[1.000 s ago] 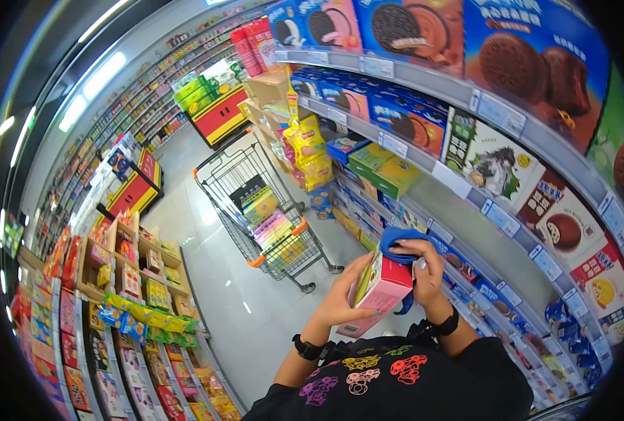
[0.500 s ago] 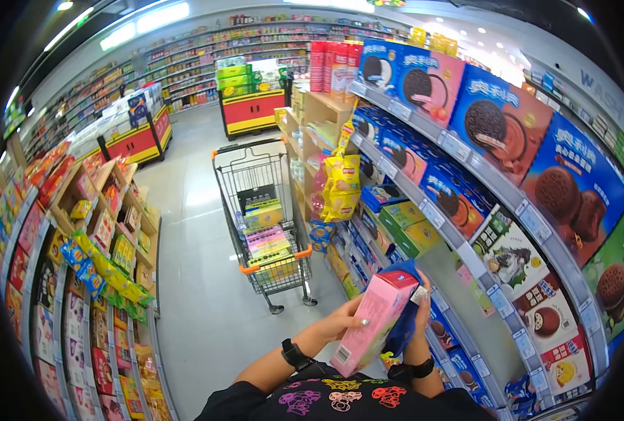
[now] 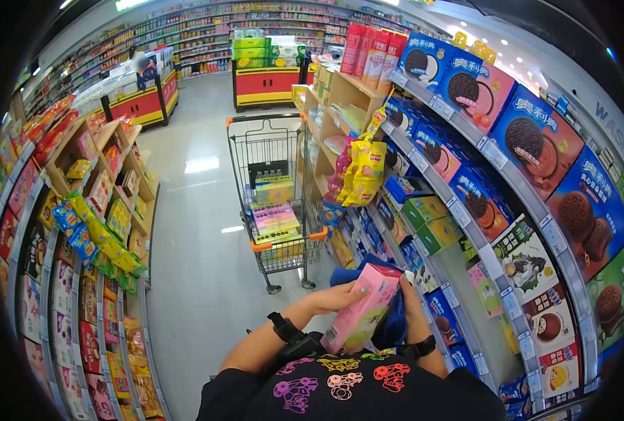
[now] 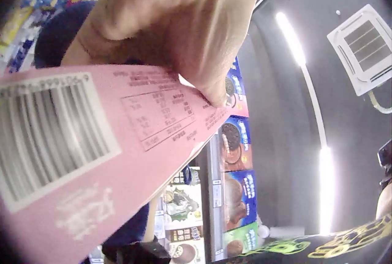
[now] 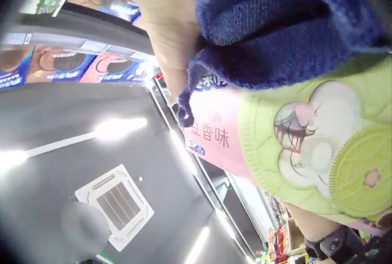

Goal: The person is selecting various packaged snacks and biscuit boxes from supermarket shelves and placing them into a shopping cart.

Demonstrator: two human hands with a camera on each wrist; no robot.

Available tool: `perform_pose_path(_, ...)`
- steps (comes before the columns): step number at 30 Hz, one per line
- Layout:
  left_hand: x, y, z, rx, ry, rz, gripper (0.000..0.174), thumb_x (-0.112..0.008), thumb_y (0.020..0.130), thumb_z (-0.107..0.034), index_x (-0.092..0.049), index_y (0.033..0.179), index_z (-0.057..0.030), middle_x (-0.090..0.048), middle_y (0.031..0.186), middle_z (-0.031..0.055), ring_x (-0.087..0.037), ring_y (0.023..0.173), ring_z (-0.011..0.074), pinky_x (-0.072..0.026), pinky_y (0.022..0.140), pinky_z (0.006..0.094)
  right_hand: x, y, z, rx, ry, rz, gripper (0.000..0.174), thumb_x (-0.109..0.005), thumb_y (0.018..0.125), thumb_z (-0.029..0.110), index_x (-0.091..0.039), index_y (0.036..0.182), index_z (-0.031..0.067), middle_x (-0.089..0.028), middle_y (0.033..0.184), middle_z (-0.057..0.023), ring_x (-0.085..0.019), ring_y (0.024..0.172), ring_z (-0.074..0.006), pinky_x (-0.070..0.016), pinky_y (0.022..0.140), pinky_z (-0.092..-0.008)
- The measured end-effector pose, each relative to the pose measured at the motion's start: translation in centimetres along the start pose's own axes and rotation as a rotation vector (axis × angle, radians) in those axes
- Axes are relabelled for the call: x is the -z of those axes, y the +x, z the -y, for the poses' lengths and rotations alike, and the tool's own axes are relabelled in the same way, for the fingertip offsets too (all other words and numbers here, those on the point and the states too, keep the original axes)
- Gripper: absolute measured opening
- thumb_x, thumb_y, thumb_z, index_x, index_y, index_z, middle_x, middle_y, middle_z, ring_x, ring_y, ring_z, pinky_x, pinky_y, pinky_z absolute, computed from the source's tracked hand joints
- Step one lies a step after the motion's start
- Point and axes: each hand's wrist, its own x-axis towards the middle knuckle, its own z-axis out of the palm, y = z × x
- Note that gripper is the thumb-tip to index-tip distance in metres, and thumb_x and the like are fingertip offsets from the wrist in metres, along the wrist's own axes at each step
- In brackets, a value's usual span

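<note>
A pink and green biscuit box (image 3: 357,309) is held up in front of the black shirt, tilted with its top end away from the body. My left hand (image 3: 336,298) grips its left edge, thumb on the pink side panel. Close up in the left wrist view, that panel shows a barcode (image 4: 52,129) and fine print. With my right hand (image 3: 411,309) I hold a dark blue cloth (image 3: 394,319) against the box's right side; part of it also shows behind the top end. Folds of the knit cloth (image 5: 269,37) cover part of the green front in the right wrist view.
A shopping cart (image 3: 273,203) with several boxes in it stands ahead in the aisle. Shelves of cookie boxes (image 3: 529,144) run close along the right. Yellow snack bags (image 3: 364,172) hang at their far end. A snack rack (image 3: 95,203) lines the left side.
The head view has swung up and to the right. The box has been turned, bringing its pink and green faces into view, and the cloth has moved from its top end to its right side and back.
</note>
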Motion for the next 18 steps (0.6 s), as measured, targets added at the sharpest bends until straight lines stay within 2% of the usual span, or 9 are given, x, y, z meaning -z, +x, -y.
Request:
perform_pose_path(2,0.5,-0.6,0.1,0.041,0.086,-0.050,0.068,-0.044,0.088,-0.045,-0.016,0.136,-0.0055,-0.032,0.134,0.0114,-0.031,0.123,0.0200,-0.0282,0.101,0.0335,-0.5,0.0,-0.5,-0.081,0.043,0.004,0.039,-0.052,0.087,0.034,-0.053,0.110,0.0018,-0.059,0.104,-0.0072,-0.057,0.091,-0.0172,-0.0444,0.082,-0.0295)
perform_pose_path(5,5.1,0.6,4.3,-0.011,0.731,-0.303,0.082,-0.055,0.080,-0.050,-0.015,0.137,-0.0053,-0.021,0.138,0.0193,-0.022,0.128,0.0283,-0.0215,0.104,0.0358,-1.6,-0.6,-0.5,-0.069,-0.039,-0.061,0.043,-0.053,0.086,0.034,-0.051,0.114,0.0011,-0.057,0.109,-0.0088,-0.055,0.097,-0.0168,-0.0435,0.085,-0.0300)
perform_pose_path(8,5.8,-0.4,3.5,-0.258,0.544,-0.276,0.094,-0.061,0.072,-0.053,-0.013,0.137,-0.0047,-0.013,0.138,0.0249,-0.015,0.130,0.0332,-0.0166,0.105,0.0362,0.1,-0.5,-3.9,0.044,0.121,0.118,0.047,-0.054,0.086,0.033,-0.046,0.120,0.0009,-0.053,0.116,-0.0104,-0.052,0.104,-0.0175,-0.0413,0.089,-0.0299)
perform_pose_path(9,6.5,0.1,4.4,-0.294,0.296,-0.112,0.092,-0.063,0.074,-0.048,-0.011,0.137,-0.0048,-0.017,0.139,0.0201,-0.018,0.130,0.0295,-0.0174,0.106,0.0356,-0.6,-1.4,-4.2,0.125,0.048,0.114,0.050,-0.054,0.086,0.031,-0.041,0.124,0.0010,-0.050,0.121,-0.0106,-0.049,0.108,-0.0175,-0.0385,0.093,-0.0300)
perform_pose_path(12,5.3,-0.6,2.9,-0.032,-0.041,0.122,0.087,-0.061,0.077,-0.046,-0.014,0.137,-0.0037,-0.025,0.138,0.0149,-0.027,0.127,0.0255,-0.0237,0.103,0.0344,-3.4,-3.7,-3.5,0.014,0.078,0.038,0.050,-0.052,0.088,0.031,-0.040,0.126,0.0012,-0.049,0.122,-0.0099,-0.049,0.109,-0.0174,-0.0376,0.095,-0.0304)
perform_pose_path(13,5.7,-0.4,3.5,0.065,-0.110,0.148,0.071,-0.056,0.083,-0.042,-0.025,0.134,-0.0026,-0.038,0.131,0.0107,-0.040,0.119,0.0196,-0.0318,0.099,0.0319,-2.3,-2.9,-4.6,-0.073,0.151,0.059,0.051,-0.050,0.088,0.033,-0.040,0.126,0.0020,-0.048,0.124,-0.0087,-0.049,0.110,-0.0167,-0.0367,0.096,-0.0302)
perform_pose_path(16,5.4,-0.2,3.9,0.230,-0.222,0.061,0.059,-0.047,0.088,-0.043,-0.037,0.127,-0.0011,-0.046,0.124,0.0103,-0.046,0.111,0.0164,-0.0366,0.095,0.0303,-2.6,-3.1,-5.0,0.018,-0.003,-0.017,0.050,-0.048,0.089,0.035,-0.040,0.126,0.0022,-0.048,0.123,-0.0083,-0.048,0.110,-0.0169,-0.0362,0.096,-0.0297)
perform_pose_path(17,4.7,-0.2,4.2,0.275,-0.190,-0.047,0.056,-0.039,0.090,-0.045,-0.042,0.124,-0.0006,-0.051,0.119,0.0093,-0.049,0.107,0.0158,-0.0378,0.094,0.0293,-0.9,-2.8,-7.0,0.126,-0.146,-0.094,0.050,-0.045,0.090,0.036,-0.040,0.125,0.0014,-0.048,0.123,-0.0080,-0.047,0.111,-0.0173,-0.0363,0.095,-0.0287)
perform_pose_path(18,4.2,0.1,4.5,0.293,-0.164,-0.074,0.057,-0.037,0.091,-0.046,-0.041,0.124,-0.0004,-0.051,0.119,0.0090,-0.050,0.106,0.0163,-0.0380,0.093,0.0288,-0.6,-3.3,-7.7,0.088,-0.154,-0.127,0.050,-0.045,0.090,0.037,-0.042,0.124,0.0011,-0.049,0.121,-0.0083,-0.048,0.109,-0.0171,-0.0376,0.093,-0.0283)
